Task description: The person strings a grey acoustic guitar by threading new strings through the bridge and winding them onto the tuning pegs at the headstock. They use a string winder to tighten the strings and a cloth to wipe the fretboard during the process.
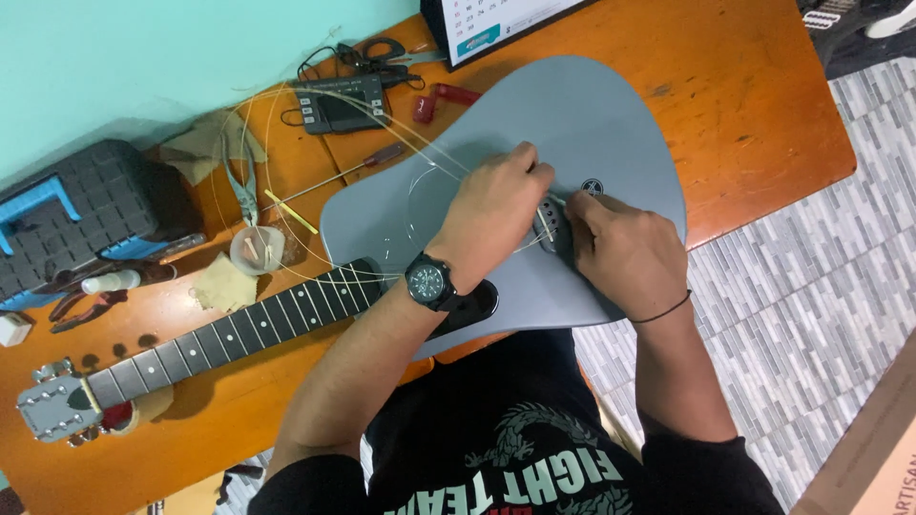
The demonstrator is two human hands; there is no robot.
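Observation:
A grey acoustic guitar (592,124) lies flat on an orange wooden table (763,86), its dark fretboard (239,329) running to the lower left. Both my hands work at the bridge (551,229). My left hand (491,210), with a black wristwatch, covers the sound hole and pinches something small at the bridge with closed fingers. My right hand (620,253) presses on the bridge from the right, fingertips closed on it. Loose pale strings (401,143) loop up from the guitar body over the table.
A black and blue toolbox (81,215) stands at the left. Pliers (243,186), a thin screwdriver (334,176), a black tuner box (339,105), scissors (377,48), a small clear cup (258,250) and rags lie beyond the guitar. A calendar (496,24) stands at the back edge.

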